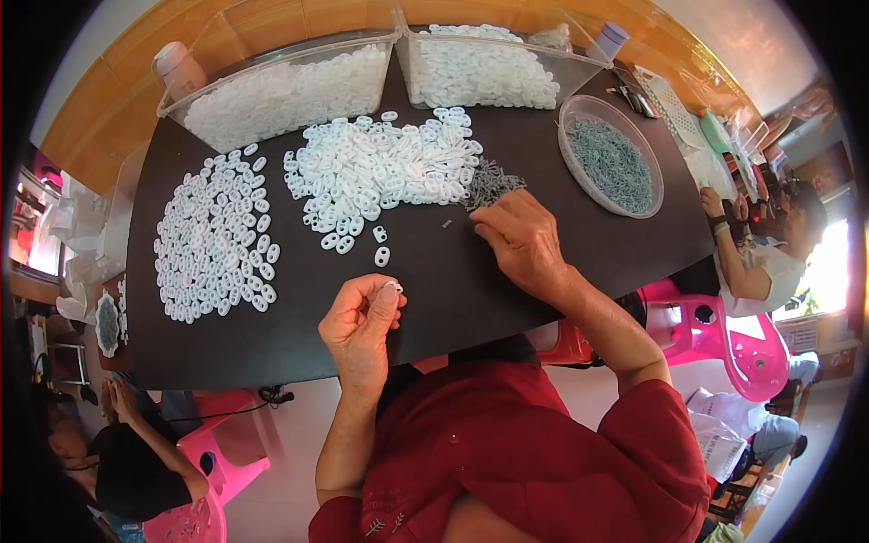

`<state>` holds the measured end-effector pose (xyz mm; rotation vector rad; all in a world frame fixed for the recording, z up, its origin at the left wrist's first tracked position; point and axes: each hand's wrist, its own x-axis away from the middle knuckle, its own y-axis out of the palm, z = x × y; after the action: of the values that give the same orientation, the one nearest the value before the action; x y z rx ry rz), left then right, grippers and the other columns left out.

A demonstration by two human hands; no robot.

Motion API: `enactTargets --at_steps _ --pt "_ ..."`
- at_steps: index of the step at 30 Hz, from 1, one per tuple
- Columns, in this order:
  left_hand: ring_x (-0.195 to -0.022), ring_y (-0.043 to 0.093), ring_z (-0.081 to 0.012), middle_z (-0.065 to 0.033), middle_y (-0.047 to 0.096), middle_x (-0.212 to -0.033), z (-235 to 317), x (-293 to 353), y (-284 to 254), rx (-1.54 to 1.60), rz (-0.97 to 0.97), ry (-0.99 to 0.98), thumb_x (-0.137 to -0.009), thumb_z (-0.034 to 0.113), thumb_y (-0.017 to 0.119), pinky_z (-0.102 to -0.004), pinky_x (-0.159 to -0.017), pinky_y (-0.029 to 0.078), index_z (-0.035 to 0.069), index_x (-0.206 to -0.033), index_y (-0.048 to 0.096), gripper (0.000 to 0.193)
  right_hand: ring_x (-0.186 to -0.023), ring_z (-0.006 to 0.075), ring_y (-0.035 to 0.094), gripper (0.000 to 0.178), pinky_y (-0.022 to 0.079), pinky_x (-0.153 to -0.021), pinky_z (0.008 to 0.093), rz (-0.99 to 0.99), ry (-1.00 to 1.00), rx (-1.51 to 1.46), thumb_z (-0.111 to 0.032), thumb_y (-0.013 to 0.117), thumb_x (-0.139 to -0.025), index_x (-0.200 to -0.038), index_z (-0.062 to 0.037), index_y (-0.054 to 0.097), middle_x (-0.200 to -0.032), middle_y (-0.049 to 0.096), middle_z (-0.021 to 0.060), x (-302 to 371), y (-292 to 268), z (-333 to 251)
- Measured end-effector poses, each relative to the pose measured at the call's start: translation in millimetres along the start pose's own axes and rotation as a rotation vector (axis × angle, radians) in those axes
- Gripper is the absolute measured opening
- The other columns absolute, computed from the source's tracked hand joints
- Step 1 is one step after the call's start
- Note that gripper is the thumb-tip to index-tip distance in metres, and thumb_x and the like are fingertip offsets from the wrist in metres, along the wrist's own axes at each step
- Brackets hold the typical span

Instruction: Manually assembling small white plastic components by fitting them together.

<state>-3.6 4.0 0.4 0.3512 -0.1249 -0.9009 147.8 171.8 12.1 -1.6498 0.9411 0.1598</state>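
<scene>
as l hand (362,324) pinches wht pc (397,287), r (522,239) @ gry bits (494,182)

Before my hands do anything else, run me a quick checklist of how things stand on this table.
1. White piece held in left hand: ok, pinched between thumb and fingers.
2. Right hand at the grey pile: ok, fingers at its near edge.
3. Grey bit between the right fingers: cannot tell, view unclear.
4. Grey bits all together: not ok, a stray bit lies apart from the pile.
5. White heap stocked: ok, many pieces there.
6. Round tub upright: ok, grey bits inside.
</scene>
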Motion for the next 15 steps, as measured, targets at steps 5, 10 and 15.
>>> enactTargets --at_steps 5,10,15 --pt "-0.061 0.054 -0.0083 -0.0061 0.062 -0.076 0 0 0 -0.007 0.003 -0.012 -0.087 0.006 0.064 -0.0197 -0.052 0.041 -0.003 -0.091 0.063 0.010 -0.074 0.0272 0.055 0.017 0.045 -0.063 0.0360 -0.020 -0.085 -0.070 0.001 0.067 -0.069 -0.085 -0.0058 0.066 -0.076 0.055 0.0085 -9 16 -4" --pt "-0.061 0.054 -0.0083 -0.0061 0.062 -0.076 -1 1 -1 0.008 -0.004 -0.013 -0.086 0.006 0.064 -0.0196 -0.053 0.042 -0.003 -0.091 0.063 0.010 -0.074 0.0272 0.052 0.009 0.042 -0.061 0.0355 -0.141 -0.261 0.080 0.000 0.063 -0.070 -0.076 -0.0025 0.057 -0.075 0.052 0.0097 -20 21 1" --pt "-0.060 0.054 -0.0081 -0.0061 0.062 -0.076 -1 1 -1 0.012 0.002 0.003 -0.087 0.006 0.063 -0.0196 -0.053 0.042 -0.003 -0.091 0.063 0.010 -0.072 0.0282 0.051 0.009 0.042 -0.063 0.0373 -0.117 -0.269 0.006 0.001 0.062 -0.074 -0.076 -0.0025 0.053 -0.075 0.051 0.0106 -24 22 -1"
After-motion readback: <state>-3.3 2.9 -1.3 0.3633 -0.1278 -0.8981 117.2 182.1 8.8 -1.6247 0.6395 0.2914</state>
